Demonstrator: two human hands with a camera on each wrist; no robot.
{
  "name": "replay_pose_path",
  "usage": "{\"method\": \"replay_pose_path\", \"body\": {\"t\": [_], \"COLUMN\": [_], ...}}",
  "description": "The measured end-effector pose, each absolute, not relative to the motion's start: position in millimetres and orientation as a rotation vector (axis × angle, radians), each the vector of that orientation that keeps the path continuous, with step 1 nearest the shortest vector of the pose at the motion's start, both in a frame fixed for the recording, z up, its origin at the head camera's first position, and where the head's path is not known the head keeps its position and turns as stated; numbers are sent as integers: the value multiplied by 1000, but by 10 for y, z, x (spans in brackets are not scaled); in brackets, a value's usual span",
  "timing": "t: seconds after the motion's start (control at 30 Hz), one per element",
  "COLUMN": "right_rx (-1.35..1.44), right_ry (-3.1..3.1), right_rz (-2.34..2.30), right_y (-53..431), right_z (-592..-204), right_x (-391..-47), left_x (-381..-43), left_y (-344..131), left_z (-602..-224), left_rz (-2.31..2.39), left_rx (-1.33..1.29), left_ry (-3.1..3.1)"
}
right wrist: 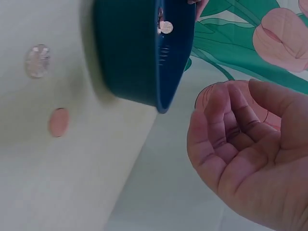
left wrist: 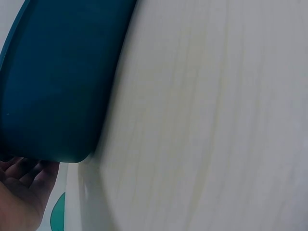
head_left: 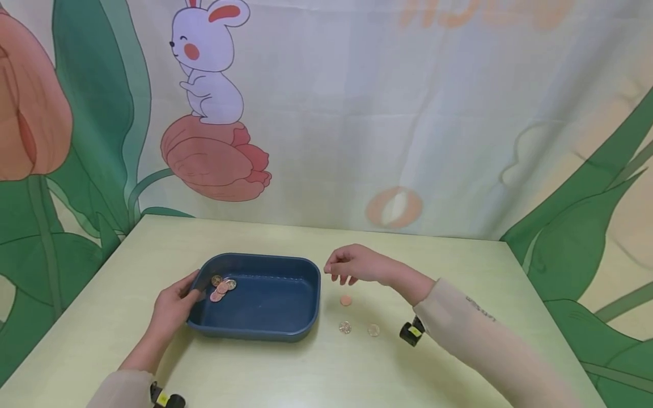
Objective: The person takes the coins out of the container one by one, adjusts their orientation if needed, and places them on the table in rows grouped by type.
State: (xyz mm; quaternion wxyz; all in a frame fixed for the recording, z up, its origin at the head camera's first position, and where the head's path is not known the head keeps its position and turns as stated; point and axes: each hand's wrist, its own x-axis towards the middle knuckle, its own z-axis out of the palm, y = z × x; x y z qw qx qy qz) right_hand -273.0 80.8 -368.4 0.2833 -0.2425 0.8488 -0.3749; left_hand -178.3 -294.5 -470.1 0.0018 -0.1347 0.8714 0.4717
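A dark blue rectangular tray [head_left: 260, 334] rests on the table. My left hand [head_left: 172, 309] grips its left end, thumb over the rim and fingers outside; the left wrist view shows those fingers [left wrist: 36, 175] against the tray's outer wall. Several coins [head_left: 223, 288], copper and silvery, lie overlapping in the tray's left part. Just off the tray's right end, my right hand [head_left: 357, 264] is raised above the table. Its fingers are loosely curled, and no coin shows between thumb and fingertips in the right wrist view. Below it lie a copper coin [head_left: 346, 300], a silvery coin [head_left: 345, 327] and a pale coin [head_left: 374, 330].
The pale wooden table [head_left: 265, 374] ends at a hanging cloth [head_left: 326, 113] printed with a rabbit, tulips and leaves. Small black wrist cameras [head_left: 411, 333] sit at both sleeves.
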Motion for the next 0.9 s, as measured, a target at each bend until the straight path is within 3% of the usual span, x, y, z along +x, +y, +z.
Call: {"method": "replay_pose_path", "body": {"t": [0.33, 0.9], "right_rx": [-751, -985], "right_ry": [2262, 2104], "right_rz": [-839, -534], "right_y": [185, -879], "right_z": [-3427, -3700], "right_x": [-2938, -3183], "left_x": [-1799, -1785], "left_y": [-2940, -2918], "left_z": [-4703, -4685], "left_rz": [1486, 1443], "left_rx": [-416, -403], "left_ry": [2738, 2767]}}
